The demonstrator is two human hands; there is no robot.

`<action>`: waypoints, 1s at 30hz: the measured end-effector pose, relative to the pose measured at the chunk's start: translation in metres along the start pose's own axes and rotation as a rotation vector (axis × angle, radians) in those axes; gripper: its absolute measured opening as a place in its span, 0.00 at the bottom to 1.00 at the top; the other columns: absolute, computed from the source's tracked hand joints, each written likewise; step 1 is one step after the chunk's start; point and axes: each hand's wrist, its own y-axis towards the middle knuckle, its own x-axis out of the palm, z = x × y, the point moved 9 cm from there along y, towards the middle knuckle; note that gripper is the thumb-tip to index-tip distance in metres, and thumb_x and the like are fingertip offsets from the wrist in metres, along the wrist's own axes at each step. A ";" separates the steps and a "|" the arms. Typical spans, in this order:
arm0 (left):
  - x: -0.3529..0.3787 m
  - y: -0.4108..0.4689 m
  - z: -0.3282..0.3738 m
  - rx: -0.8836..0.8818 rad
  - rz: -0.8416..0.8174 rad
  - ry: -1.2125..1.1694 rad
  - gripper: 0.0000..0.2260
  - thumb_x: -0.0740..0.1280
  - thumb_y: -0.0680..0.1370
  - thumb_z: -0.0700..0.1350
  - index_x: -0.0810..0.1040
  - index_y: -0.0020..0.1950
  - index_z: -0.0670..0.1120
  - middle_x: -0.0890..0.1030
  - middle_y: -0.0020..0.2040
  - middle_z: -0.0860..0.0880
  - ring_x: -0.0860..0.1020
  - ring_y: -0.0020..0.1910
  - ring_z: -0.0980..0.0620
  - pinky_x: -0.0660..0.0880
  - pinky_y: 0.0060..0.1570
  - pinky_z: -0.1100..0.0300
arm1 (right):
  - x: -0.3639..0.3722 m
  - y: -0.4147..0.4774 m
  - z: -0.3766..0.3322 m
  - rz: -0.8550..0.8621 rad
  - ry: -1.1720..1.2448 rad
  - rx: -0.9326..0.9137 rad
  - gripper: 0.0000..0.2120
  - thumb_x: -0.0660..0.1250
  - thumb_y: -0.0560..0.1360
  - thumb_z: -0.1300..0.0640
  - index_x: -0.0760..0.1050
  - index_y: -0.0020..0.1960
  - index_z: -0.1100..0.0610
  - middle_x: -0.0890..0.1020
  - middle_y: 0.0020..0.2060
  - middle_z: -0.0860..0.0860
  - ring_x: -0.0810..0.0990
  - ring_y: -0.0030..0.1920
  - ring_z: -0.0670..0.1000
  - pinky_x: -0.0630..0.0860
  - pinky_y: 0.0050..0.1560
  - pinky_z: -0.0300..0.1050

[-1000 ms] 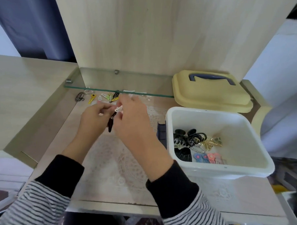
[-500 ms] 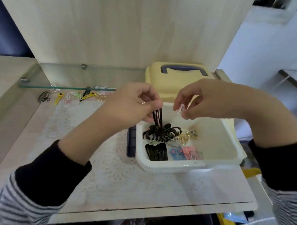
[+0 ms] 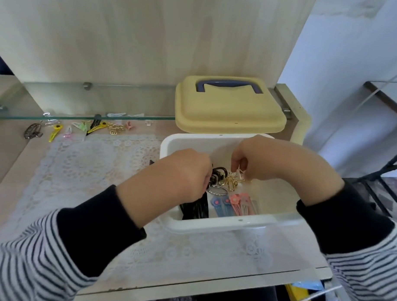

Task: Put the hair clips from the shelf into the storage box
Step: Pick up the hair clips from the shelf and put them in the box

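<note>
Clips (image 3: 202,202) gripped by left hand (image 3: 183,175) point nearward; right hand (image 3: 267,163) pinches upright pale clip (image 3: 239,174).

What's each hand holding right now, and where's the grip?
Right hand pinches a small pale clip by its upper end. Left hand is curled over the black clips in the storage box, fingers hidden: its grip cannot be told.

You have no text, label, brand or number to read here: the white storage box (image 3: 224,223) is plain, and so is the yellow lid (image 3: 228,113) just behind it.
</note>
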 end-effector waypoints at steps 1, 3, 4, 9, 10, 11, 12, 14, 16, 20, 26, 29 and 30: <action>0.002 0.001 -0.001 -0.004 -0.013 0.033 0.09 0.61 0.76 0.35 0.80 0.49 0.43 0.83 0.51 0.45 0.80 0.52 0.47 0.75 0.51 0.57 | 0.001 0.002 0.001 0.004 -0.012 -0.002 0.15 0.65 0.73 0.64 0.80 0.53 0.47 0.73 0.38 0.40 0.77 0.49 0.48 0.72 0.45 0.39; 0.004 0.003 -0.001 -0.019 -0.016 0.106 0.10 0.62 0.75 0.34 0.80 0.51 0.42 0.83 0.52 0.46 0.80 0.52 0.47 0.76 0.52 0.57 | 0.005 0.004 0.002 0.003 -0.030 0.004 0.16 0.65 0.74 0.64 0.80 0.55 0.47 0.75 0.42 0.43 0.77 0.51 0.48 0.72 0.48 0.39; 0.004 0.004 -0.001 -0.028 -0.010 0.134 0.10 0.63 0.74 0.34 0.80 0.51 0.42 0.83 0.52 0.46 0.80 0.52 0.47 0.75 0.51 0.58 | 0.007 0.004 0.004 0.005 -0.036 0.013 0.15 0.65 0.74 0.64 0.79 0.56 0.48 0.76 0.44 0.44 0.77 0.52 0.49 0.71 0.49 0.39; 0.012 0.009 -0.004 -0.076 -0.065 0.207 0.11 0.63 0.75 0.33 0.80 0.54 0.42 0.78 0.43 0.48 0.75 0.42 0.50 0.75 0.51 0.59 | 0.005 0.006 0.009 0.059 -0.078 0.059 0.14 0.64 0.75 0.62 0.76 0.59 0.51 0.78 0.54 0.48 0.76 0.55 0.51 0.72 0.53 0.41; 0.012 0.009 -0.003 -0.069 -0.067 0.229 0.10 0.63 0.76 0.34 0.80 0.53 0.42 0.77 0.41 0.48 0.73 0.39 0.51 0.74 0.47 0.60 | 0.004 0.007 0.009 0.065 -0.079 0.063 0.14 0.63 0.75 0.63 0.76 0.59 0.51 0.78 0.54 0.48 0.76 0.55 0.51 0.72 0.52 0.41; 0.012 0.010 -0.002 -0.062 -0.062 0.248 0.08 0.63 0.76 0.34 0.79 0.50 0.43 0.76 0.38 0.49 0.71 0.36 0.52 0.73 0.42 0.61 | 0.004 0.008 0.009 0.073 -0.081 0.064 0.14 0.63 0.75 0.63 0.76 0.58 0.51 0.79 0.54 0.48 0.77 0.54 0.51 0.73 0.52 0.41; 0.011 0.010 -0.001 -0.062 -0.055 0.275 0.06 0.62 0.77 0.34 0.78 0.44 0.43 0.73 0.35 0.49 0.69 0.32 0.53 0.71 0.38 0.61 | 0.003 0.008 0.009 0.085 -0.081 0.065 0.15 0.63 0.75 0.63 0.76 0.58 0.50 0.79 0.54 0.48 0.77 0.54 0.51 0.74 0.52 0.42; 0.013 0.009 -0.001 -0.065 -0.070 0.302 0.10 0.62 0.77 0.35 0.72 0.36 0.44 0.69 0.32 0.50 0.65 0.29 0.54 0.68 0.39 0.61 | 0.002 0.009 0.009 0.107 -0.071 0.067 0.16 0.63 0.74 0.64 0.77 0.57 0.49 0.79 0.53 0.48 0.77 0.53 0.51 0.75 0.53 0.43; 0.012 0.010 -0.004 -0.058 -0.058 0.292 0.06 0.63 0.76 0.35 0.78 0.46 0.43 0.75 0.37 0.49 0.69 0.32 0.52 0.70 0.43 0.60 | 0.001 0.010 0.009 0.119 -0.064 0.070 0.17 0.63 0.73 0.64 0.77 0.57 0.48 0.79 0.53 0.48 0.78 0.53 0.51 0.76 0.54 0.44; -0.011 0.007 -0.012 -0.043 0.092 0.190 0.11 0.61 0.78 0.38 0.79 0.56 0.48 0.80 0.53 0.49 0.77 0.50 0.50 0.75 0.49 0.58 | 0.001 0.010 0.009 0.145 -0.068 0.066 0.17 0.63 0.74 0.63 0.77 0.58 0.47 0.80 0.52 0.47 0.78 0.53 0.50 0.75 0.55 0.44; -0.050 -0.001 -0.016 0.105 0.461 0.077 0.07 0.62 0.79 0.49 0.75 0.57 0.54 0.76 0.50 0.55 0.75 0.52 0.52 0.70 0.47 0.58 | 0.002 0.011 0.009 0.160 -0.064 0.076 0.17 0.63 0.74 0.63 0.78 0.58 0.47 0.80 0.53 0.47 0.78 0.53 0.50 0.75 0.54 0.42; -0.052 -0.005 -0.020 0.198 0.631 -0.009 0.07 0.63 0.78 0.46 0.77 0.55 0.52 0.75 0.44 0.56 0.75 0.47 0.53 0.71 0.44 0.58 | 0.003 0.011 0.010 0.158 -0.053 0.083 0.17 0.63 0.75 0.63 0.78 0.58 0.48 0.79 0.54 0.48 0.78 0.53 0.51 0.73 0.53 0.41; -0.052 -0.007 -0.021 0.227 0.676 -0.033 0.07 0.63 0.77 0.45 0.77 0.54 0.51 0.76 0.43 0.56 0.75 0.45 0.53 0.73 0.43 0.56 | 0.002 0.011 0.010 0.156 -0.055 0.085 0.16 0.63 0.75 0.63 0.78 0.58 0.48 0.80 0.54 0.49 0.78 0.54 0.51 0.73 0.52 0.41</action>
